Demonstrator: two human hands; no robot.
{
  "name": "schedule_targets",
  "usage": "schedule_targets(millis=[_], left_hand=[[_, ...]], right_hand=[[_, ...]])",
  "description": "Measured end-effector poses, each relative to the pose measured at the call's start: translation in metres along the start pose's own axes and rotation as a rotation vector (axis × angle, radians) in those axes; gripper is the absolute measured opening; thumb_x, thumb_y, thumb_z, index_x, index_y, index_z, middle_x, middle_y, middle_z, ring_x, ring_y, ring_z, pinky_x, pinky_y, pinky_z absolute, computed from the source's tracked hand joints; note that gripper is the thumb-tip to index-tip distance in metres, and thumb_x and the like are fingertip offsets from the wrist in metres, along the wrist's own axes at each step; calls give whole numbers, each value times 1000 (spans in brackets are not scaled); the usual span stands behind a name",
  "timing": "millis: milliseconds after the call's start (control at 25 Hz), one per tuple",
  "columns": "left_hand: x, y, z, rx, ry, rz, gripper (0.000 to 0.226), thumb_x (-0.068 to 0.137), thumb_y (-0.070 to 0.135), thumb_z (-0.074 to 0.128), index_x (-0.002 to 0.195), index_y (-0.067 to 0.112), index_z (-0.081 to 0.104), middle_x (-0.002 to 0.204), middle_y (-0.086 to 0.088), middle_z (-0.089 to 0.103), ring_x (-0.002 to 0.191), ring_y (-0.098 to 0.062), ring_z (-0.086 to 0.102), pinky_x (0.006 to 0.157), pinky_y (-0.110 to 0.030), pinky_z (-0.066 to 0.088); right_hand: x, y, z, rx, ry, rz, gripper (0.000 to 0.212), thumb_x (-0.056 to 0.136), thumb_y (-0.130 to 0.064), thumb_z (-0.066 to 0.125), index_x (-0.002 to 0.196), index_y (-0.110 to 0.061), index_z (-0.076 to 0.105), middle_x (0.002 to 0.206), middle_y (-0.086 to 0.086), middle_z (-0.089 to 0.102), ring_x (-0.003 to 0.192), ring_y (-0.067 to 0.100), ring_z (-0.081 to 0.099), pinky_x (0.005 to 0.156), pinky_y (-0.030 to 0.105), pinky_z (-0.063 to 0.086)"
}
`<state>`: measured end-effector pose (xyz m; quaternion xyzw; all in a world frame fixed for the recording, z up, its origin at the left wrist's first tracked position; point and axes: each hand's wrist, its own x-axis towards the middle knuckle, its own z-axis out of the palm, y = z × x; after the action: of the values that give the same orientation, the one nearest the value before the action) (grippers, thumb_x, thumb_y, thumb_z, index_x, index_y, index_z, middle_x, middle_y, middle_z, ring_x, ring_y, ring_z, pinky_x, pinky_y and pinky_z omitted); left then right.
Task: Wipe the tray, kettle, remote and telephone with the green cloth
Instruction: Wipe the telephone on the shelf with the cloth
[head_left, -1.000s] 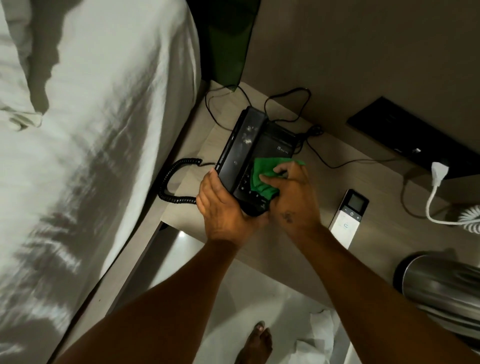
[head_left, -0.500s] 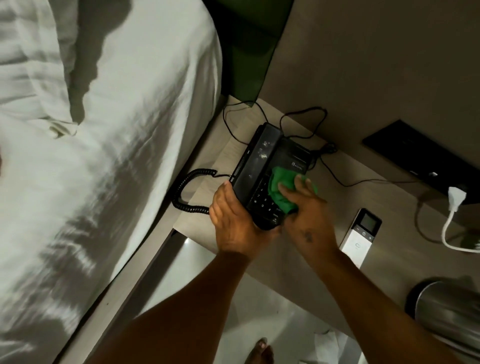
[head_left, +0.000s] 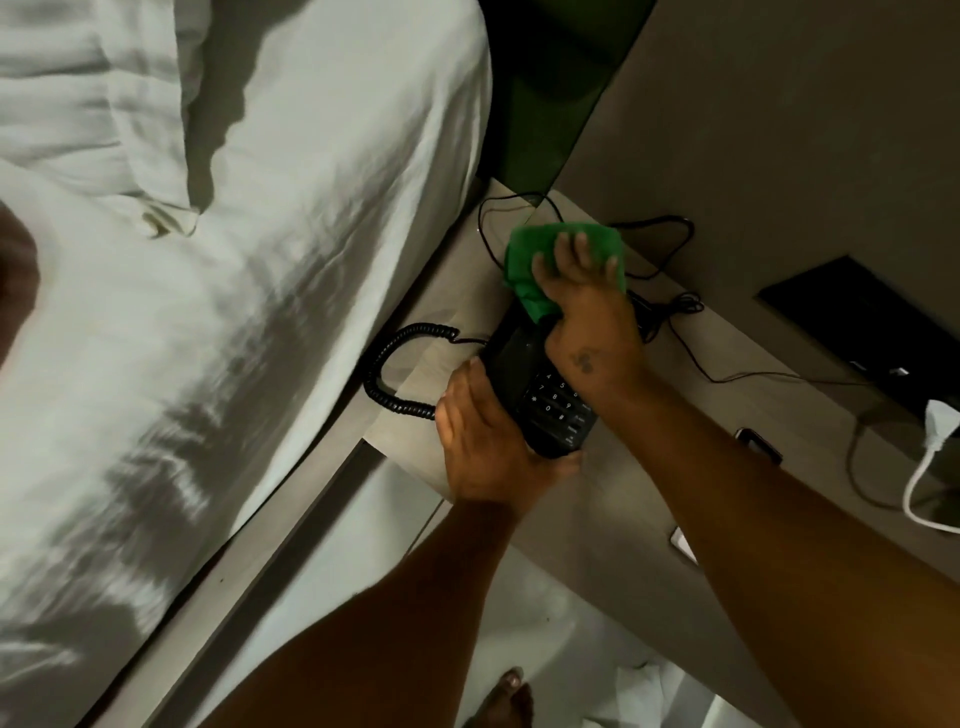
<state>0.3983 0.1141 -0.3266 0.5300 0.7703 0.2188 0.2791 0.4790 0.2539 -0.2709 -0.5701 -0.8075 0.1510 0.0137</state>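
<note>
Dim bedside nook, with the black telephone (head_left: 540, 395) sitting on the wooden nightstand (head_left: 613, 499) right beside the bed (head_left: 234, 312). Your right hand (head_left: 587, 306) is spread flat with its fingers wide, pressing the green cloth (head_left: 561, 254) down over the far end of the phone. Your left hand (head_left: 483, 441) is wrapped around the near corner and left edge of the phone, fingers curled under it; the keypad shows between your two hands. The coiled cord (head_left: 395, 364) loops off the phone's left side toward the bed. Thin black cables (head_left: 670, 249) trail behind it, and a white plug (head_left: 937, 431) sits off at the right edge.
</note>
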Motion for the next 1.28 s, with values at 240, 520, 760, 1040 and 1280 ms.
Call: schedule_targets(millis=[240,520,760,1040,1280], left_hand=[[0,-4,4,11,-21,-8,98,83,63,46,153,-1,23,156,-22,33,147,-32,26,122,-54,20],[2,-2,3,24,-10,-10,131,57,80,62,151,-2,23,152,-20,35,141,-34,32,118,-53,26],[-2,-1,5,15,70,-1,133,48,70,75,148,-1,25,146,-20,39,135,-34,36,114,-55,33],[-1,-1,5,22,41,2,136,48,73,75,149,-1,23,149,-19,37,140,-33,32,118,-55,28],[0,-3,7,-13,24,10,113,71,70,53,152,-3,24,154,-19,34,145,-33,29,121,-52,20]], right_hand=[[-75,-40,30,168,-7,-96,61,80,-15,31,140,-10,37,157,16,18,146,32,1,117,52,-3],[-20,-5,7,39,-32,16,85,77,11,53,148,-18,18,160,16,-1,145,32,-11,116,48,-9],[6,13,-11,177,37,133,71,78,12,53,142,-14,35,158,18,14,146,35,5,118,53,14],[-49,5,-11,527,227,176,62,71,18,42,124,-10,58,143,14,47,138,24,36,112,47,35],[-91,-18,-8,113,-60,-191,52,78,5,55,127,-13,56,148,16,39,141,35,24,114,60,23]])
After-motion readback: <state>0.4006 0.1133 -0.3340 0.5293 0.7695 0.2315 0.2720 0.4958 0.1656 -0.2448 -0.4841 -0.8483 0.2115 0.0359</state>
